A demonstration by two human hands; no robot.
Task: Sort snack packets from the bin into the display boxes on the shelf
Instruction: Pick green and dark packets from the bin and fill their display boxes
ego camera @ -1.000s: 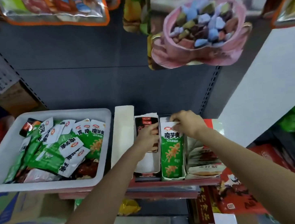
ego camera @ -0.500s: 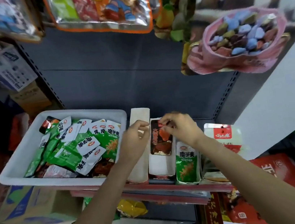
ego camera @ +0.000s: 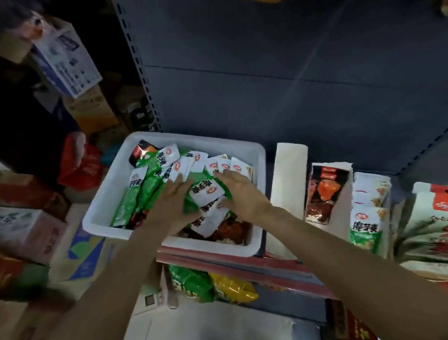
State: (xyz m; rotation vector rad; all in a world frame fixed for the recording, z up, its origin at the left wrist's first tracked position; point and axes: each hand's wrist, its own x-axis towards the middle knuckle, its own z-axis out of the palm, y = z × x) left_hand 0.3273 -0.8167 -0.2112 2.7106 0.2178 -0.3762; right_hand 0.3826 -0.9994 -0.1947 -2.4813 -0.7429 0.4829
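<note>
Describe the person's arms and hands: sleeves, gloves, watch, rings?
Both forearms are bare as far as the frame shows, no sleeve edge in view. The left hand and right hand are ungloved. No watch, band or ring is visible, though motion blur hides fine detail.

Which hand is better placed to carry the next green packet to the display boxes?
Probably the right hand. Both hands lie flat on the green packets in the white bin, but the right one is on the side next to the display boxes. The left hand would have to cross over it.
</note>
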